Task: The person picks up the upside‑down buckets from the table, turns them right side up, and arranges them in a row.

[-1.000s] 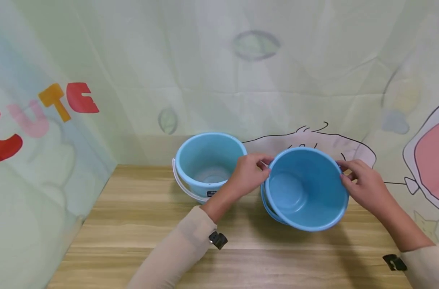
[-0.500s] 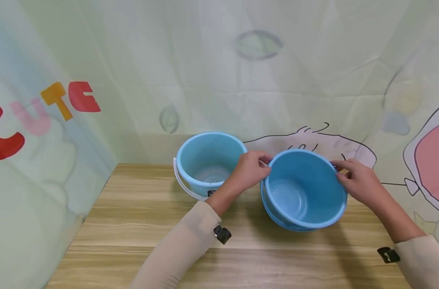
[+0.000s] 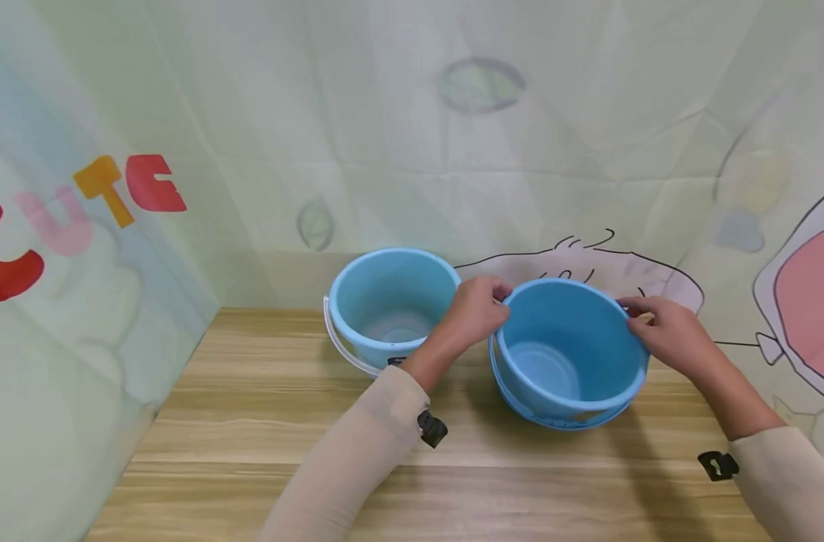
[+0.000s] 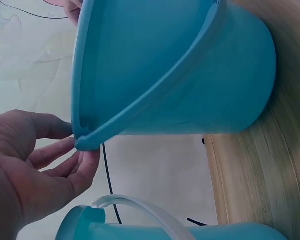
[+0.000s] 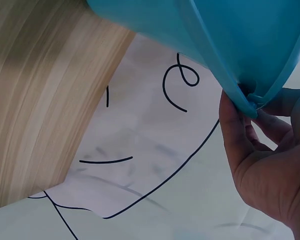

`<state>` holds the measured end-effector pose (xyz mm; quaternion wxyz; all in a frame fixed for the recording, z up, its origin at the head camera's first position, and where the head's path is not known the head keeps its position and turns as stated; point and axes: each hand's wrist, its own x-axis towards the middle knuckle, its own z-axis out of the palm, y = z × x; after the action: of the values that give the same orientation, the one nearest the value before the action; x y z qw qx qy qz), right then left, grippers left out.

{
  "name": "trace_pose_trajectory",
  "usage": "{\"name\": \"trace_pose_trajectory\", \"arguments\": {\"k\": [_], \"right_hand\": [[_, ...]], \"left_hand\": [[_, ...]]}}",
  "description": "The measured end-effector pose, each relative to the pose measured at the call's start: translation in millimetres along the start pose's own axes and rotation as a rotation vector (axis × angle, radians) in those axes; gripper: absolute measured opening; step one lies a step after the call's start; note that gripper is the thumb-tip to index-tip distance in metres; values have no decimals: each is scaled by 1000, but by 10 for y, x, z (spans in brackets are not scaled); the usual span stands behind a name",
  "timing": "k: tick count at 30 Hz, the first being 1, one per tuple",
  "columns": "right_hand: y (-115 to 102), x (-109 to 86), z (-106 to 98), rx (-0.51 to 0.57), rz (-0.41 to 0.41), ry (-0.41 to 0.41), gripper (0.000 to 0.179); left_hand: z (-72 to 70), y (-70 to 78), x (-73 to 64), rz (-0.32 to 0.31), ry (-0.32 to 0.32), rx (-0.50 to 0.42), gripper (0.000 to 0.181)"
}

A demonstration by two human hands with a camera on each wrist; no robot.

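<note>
A blue bucket (image 3: 561,339) tips slightly toward me on the right, its opening facing up and forward. My left hand (image 3: 471,310) pinches its rim at the left side, where the handle joins, as the left wrist view shows. On the opposite side my right hand (image 3: 671,333) pinches the rim by the other handle joint. The bucket's blue handle (image 4: 165,82) hangs down along its front. Whether the base fully rests on the wooden table (image 3: 249,452) I cannot tell. A second, lighter blue bucket (image 3: 392,293) stands upright to the left, partly behind my left hand.
The second bucket's white handle (image 4: 157,212) hangs down at its front left. Behind the table hangs a pale printed cloth (image 3: 398,135) with cartoon shapes, and another stretch with coloured letters (image 3: 103,188) covers the left side.
The held bucket has tilted back toward upright, so more of its front wall and handle shows. Both hands have kept hold of its rim. The second bucket has stayed put.
</note>
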<state>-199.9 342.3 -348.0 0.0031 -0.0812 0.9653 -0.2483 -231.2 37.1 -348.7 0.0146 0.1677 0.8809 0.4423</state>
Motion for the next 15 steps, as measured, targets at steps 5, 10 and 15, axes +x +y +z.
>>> {"name": "trace_pose_trajectory", "arguments": {"k": [5,10,15], "right_hand": [[12,46,45,-6,15,14,44],[43,66,97,4,39,9,45],[42,62,143,8,37,27,45]], "left_hand": [[30,0,4,-24,-42,19,38],[52,-8,0,-28,-63,69,41],[62,-14,-25,-18,-53,105,41]]}}
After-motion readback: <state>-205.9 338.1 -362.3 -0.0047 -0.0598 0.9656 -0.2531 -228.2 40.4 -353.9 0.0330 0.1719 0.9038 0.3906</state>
